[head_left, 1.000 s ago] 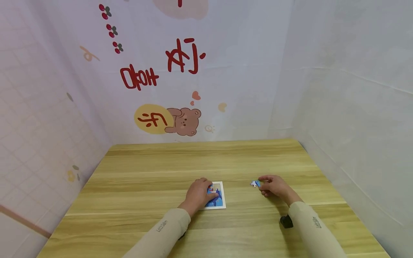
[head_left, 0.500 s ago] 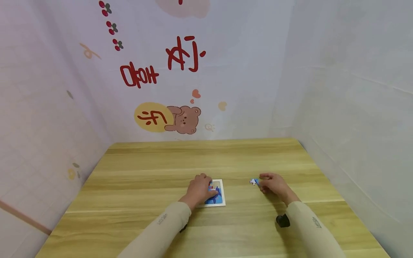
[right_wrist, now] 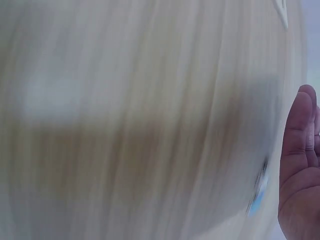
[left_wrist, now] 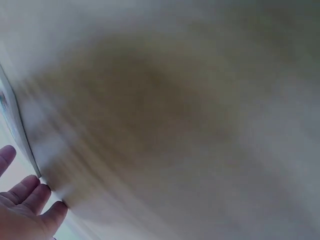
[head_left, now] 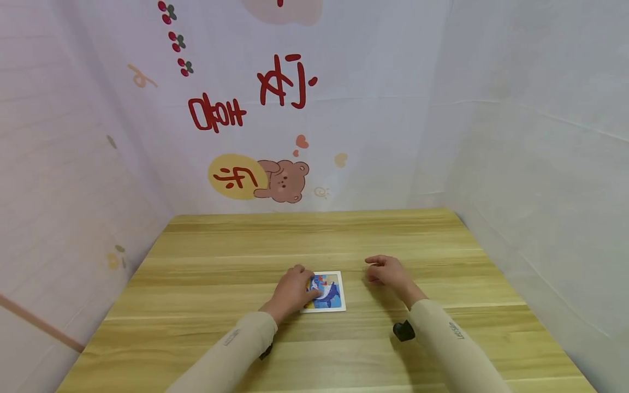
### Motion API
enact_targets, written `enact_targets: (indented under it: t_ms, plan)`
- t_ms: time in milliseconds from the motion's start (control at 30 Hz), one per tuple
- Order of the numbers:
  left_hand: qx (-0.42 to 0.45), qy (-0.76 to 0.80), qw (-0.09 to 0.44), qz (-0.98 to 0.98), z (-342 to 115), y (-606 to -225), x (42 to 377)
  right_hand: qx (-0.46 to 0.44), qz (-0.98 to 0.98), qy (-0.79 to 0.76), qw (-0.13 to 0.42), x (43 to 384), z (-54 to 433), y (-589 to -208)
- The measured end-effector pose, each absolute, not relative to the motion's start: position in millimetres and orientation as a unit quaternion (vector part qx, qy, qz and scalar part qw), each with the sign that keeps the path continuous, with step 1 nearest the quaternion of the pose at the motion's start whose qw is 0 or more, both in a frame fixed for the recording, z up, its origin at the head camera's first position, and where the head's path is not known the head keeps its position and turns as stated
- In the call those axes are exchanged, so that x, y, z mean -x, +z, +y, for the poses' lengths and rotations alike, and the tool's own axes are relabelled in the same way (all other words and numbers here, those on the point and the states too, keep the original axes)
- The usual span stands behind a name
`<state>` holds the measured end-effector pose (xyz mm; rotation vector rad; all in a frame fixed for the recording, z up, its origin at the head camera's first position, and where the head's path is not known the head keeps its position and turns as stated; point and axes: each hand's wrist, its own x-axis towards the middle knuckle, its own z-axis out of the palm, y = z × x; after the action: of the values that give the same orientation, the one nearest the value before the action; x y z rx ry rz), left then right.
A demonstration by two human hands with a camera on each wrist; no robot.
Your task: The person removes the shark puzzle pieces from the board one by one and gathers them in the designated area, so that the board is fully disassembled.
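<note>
A small white-framed jigsaw puzzle [head_left: 334, 296], with blue whales on it, lies flat on the table. My left hand [head_left: 291, 292] holds its left side, thumb over the picture and fingers at the far-left edge. In the left wrist view, the fingertips of the left hand [left_wrist: 31, 202] meet the frame's edge. To the right of the puzzle is my right hand [head_left: 390, 273], its index finger pointing left. The right wrist view shows the right hand [right_wrist: 302, 165] with nothing visible in its grasp. A blurred blue-and-white puzzle piece [right_wrist: 257, 195] appears beside its palm; the head view hides it.
The wooden table [head_left: 236, 240] meets white cloth walls behind and at both sides. The back cloth [head_left: 383, 109] bears a printed bear [head_left: 287, 180] and red characters. A black wrist device [head_left: 404, 330] hangs below the right sleeve.
My right hand has moved left towards the puzzle, and the loose piece has gone out of sight in the head view. My left hand has shifted slightly left, uncovering more of the picture.
</note>
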<state>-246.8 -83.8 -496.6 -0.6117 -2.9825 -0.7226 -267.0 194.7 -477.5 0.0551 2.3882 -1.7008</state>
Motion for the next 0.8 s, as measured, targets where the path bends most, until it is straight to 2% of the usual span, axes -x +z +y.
enact_targets:
  t_ms: [367, 800]
  plan:
    - [0.183, -0.252, 0.012, -0.95, -87, -505, 247, -0.012, 0.811, -0.571, 0.126, 271, 122, -492]
    - [0.185, -0.243, 0.013, -0.952, -87, -503, 249, -0.001, 0.843, -0.521, 0.134, 266, 104, -494]
